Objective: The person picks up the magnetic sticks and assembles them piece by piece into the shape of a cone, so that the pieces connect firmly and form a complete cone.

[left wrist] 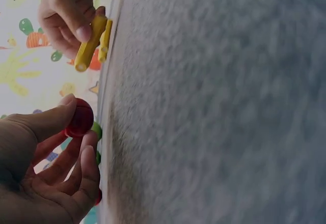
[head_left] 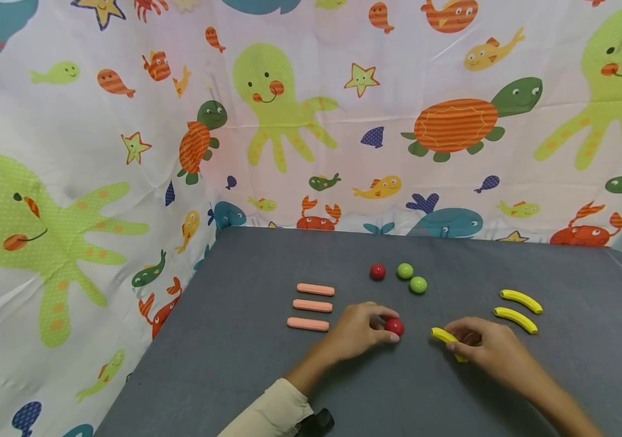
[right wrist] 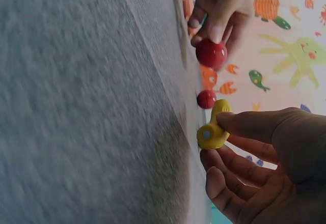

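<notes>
Near the middle of the table, my left hand pinches a shiny red ball between thumb and fingers. The left wrist view shows that red ball held at the thumb tip. To its right, my right hand grips a curved yellow toy banana by thumb and fingers. In the right wrist view the banana points partly at the camera, showing a pale round end. The hands are apart, with a gap of grey table between the two held things.
Three pink sausage-like sticks lie in a column left of my left hand. Behind the hands sit another red ball and two green balls. Two more toy bananas lie at the right. A sea-animal cloth hangs behind the grey table.
</notes>
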Motion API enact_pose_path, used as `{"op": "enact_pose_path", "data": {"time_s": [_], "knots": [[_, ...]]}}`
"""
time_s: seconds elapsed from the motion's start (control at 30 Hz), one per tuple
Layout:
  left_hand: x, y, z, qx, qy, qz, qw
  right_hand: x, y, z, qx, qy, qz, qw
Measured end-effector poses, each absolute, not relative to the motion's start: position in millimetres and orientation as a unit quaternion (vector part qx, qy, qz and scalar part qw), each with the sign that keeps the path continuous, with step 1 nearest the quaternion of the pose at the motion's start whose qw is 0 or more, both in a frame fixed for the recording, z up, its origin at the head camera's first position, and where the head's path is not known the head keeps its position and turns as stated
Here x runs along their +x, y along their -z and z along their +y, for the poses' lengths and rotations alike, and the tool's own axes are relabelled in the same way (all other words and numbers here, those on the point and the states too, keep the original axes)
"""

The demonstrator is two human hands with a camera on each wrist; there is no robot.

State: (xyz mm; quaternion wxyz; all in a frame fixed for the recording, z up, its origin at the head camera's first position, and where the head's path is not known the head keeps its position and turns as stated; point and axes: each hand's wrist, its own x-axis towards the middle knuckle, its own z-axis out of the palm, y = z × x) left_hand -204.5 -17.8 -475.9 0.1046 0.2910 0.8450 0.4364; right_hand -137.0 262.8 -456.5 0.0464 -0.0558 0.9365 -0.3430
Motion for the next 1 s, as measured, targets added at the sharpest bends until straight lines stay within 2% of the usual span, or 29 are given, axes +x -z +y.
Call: {"op": "enact_pose_path", "data": {"time_s": [0.37,1.0], "knots": [[-200,481,-5,0.281,-0.452,0.836,0.134,-132,463,245,-0.066,0.364,0.927,0.061],[-196,477,3,0.315,-0.409,0.847,0.128,-133,464,243,-0.084,0.368,0.924,0.065]]}}
